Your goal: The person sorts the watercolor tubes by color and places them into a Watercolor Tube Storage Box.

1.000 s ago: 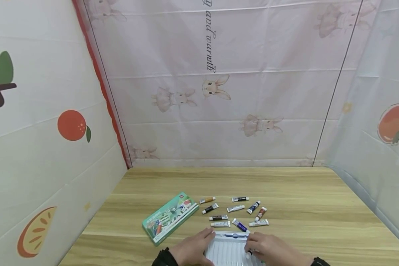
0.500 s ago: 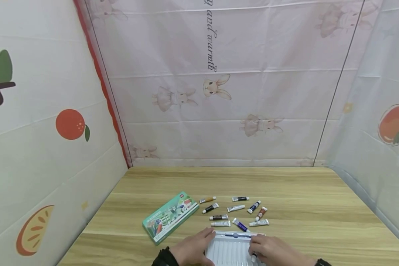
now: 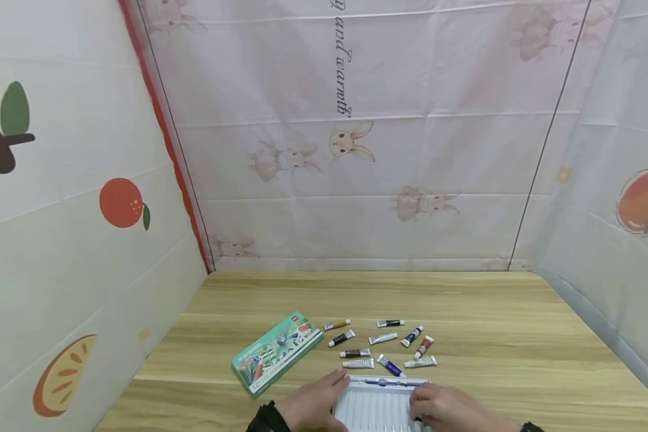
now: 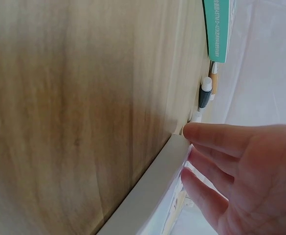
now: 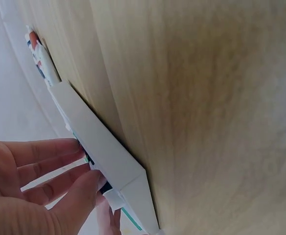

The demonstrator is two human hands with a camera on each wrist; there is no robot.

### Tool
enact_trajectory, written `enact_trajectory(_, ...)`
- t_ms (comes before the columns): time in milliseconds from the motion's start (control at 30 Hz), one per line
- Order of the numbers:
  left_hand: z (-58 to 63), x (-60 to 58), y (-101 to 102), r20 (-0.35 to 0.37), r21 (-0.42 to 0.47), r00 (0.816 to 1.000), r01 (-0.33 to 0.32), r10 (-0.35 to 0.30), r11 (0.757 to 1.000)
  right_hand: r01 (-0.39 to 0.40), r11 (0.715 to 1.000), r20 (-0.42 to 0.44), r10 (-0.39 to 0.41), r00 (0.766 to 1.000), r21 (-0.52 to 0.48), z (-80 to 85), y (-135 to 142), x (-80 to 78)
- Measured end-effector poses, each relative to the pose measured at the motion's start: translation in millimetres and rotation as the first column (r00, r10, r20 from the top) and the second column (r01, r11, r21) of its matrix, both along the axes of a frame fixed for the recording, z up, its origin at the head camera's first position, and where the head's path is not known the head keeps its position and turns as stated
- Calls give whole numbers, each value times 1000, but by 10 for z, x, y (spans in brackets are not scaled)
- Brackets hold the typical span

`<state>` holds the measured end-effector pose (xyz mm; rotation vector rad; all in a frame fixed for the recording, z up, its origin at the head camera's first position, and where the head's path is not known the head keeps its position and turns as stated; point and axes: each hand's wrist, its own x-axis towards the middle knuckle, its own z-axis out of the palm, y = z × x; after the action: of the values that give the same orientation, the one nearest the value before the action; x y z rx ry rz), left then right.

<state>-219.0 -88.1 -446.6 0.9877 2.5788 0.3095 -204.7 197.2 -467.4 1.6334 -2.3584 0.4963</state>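
Observation:
A white ribbed tray (image 3: 375, 411) lies at the table's near edge, with a slim blue paintbrush (image 3: 382, 383) along its far end. My left hand (image 3: 314, 403) rests at the tray's left side. In the left wrist view its fingers stretch fairly straight to the white rim (image 4: 155, 188). At the tray's right side my right hand (image 3: 447, 409) pinches a small paint tube (image 5: 112, 197) with a white cap and a dark body. That tube lies along the inside of the tray's wall (image 5: 108, 142), mostly hidden by my fingers.
Several paint tubes lie scattered beyond the tray, among them a purple one (image 3: 390, 365), a brown one (image 3: 424, 346) and an ochre one (image 3: 337, 324). A green flat box (image 3: 277, 354) lies slanted at their left. Printed cloth (image 3: 378, 234) hangs behind the table.
My right hand has moved to the right across the tray with the paint tube, to the tray's right side. My left hand has stayed in place.

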Motion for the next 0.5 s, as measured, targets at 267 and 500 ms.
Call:
enact_trajectory(267,-9,-4,-2,-6,1,1000,14,-14,1000,-23,1000,54,23,998,0,29,52,26)
enact_trajectory(500,0,-11,7,3,-5,1000,-7,7,1000,-20,1000,30,21,999,-14,36,47,33)
